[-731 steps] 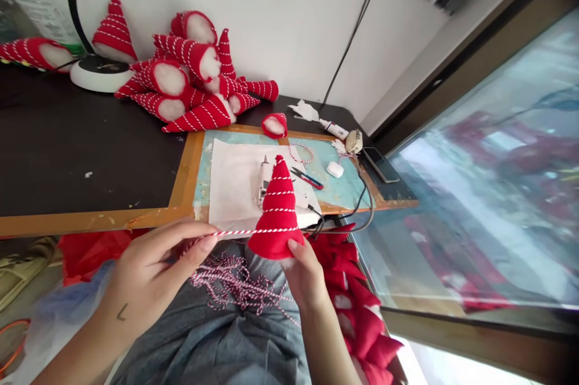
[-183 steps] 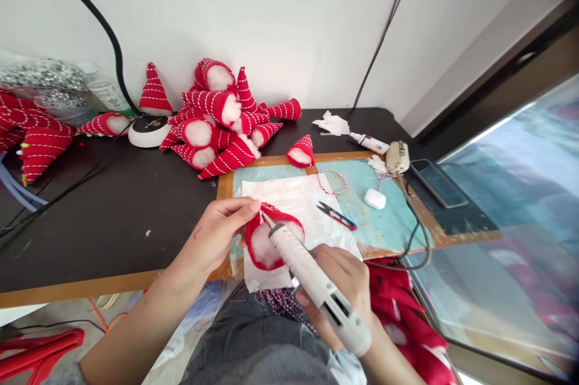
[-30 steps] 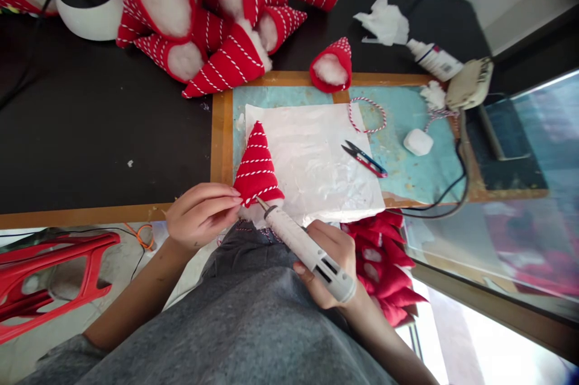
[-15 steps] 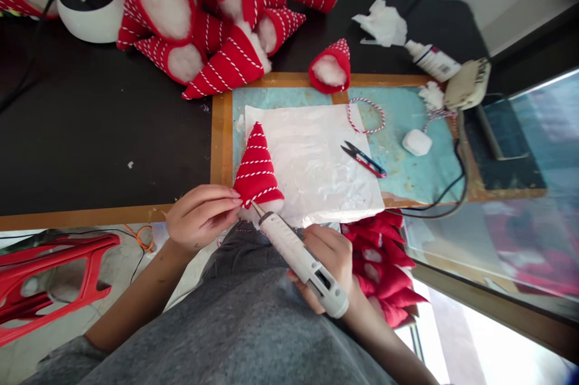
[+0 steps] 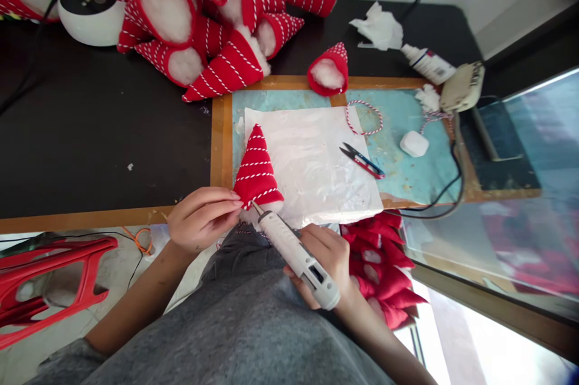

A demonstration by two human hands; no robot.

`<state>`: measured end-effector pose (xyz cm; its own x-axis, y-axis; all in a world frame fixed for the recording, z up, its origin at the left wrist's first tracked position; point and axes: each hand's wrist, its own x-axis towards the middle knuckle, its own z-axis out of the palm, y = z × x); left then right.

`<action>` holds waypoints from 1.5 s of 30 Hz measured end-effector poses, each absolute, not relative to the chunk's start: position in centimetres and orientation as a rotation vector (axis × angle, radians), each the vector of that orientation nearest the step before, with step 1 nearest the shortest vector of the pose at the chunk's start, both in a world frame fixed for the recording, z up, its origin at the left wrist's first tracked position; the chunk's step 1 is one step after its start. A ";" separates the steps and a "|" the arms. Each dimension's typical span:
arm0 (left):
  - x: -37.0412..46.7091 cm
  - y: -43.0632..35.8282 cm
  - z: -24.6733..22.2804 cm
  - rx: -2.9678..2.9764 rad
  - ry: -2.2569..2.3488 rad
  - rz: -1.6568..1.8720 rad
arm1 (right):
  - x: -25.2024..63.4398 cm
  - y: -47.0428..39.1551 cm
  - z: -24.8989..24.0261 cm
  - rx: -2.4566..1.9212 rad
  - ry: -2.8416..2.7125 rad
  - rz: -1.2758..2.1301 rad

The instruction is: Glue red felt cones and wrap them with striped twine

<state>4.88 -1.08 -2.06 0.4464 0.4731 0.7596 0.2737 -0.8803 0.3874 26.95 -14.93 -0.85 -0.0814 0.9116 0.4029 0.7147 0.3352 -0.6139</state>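
A stuffed red felt cone hat [image 5: 257, 169], wound with red-and-white twisted cord [image 5: 260, 177], lies on white paper at the table's front edge, tip pointing away from me. My left hand [image 5: 203, 216] is closed, thumb and fingers pinched at the hat's lower left edge, where the cord runs into the fingertips; the exact grip is partly hidden. In my right hand [image 5: 325, 255] is a white glue gun [image 5: 292, 249], angled up to the left. Its metal nozzle touches or nearly touches the cord at the hat's lower rim, beside my left fingertips.
Several stuffed cone hats [image 5: 221, 71] are heaped at the back, and one small hat [image 5: 328, 70] lies apart. Thread snips [image 5: 363, 160] and a cord loop [image 5: 365, 117] rest near the paper [image 5: 321, 162]. A bottle [image 5: 429, 64] lies at right; a red stool [image 5: 85, 276] stands lower left.
The glue gun's rear end has shifted slightly up and left with my right hand. Its nozzle stays at the hat's rim, and my left hand keeps its pinch.
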 end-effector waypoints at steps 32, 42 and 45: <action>8.0 4.4 1.5 2.063 1.123 0.278 | 34.8 -5.3 3.1 -1.801 -2.238 -0.126; 6.5 0.7 -1.9 1.467 0.760 0.741 | 27.3 -8.7 0.2 -1.314 -1.768 0.386; 6.6 0.0 -1.7 1.204 0.826 0.744 | 26.4 -8.1 -0.8 -1.267 -1.766 0.421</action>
<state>6.61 -0.02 -1.74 0.5090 0.8482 -0.1466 -0.0574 0.2034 0.9774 26.40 -8.14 -0.84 -0.0755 0.8823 0.4646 0.5778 0.4185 -0.7008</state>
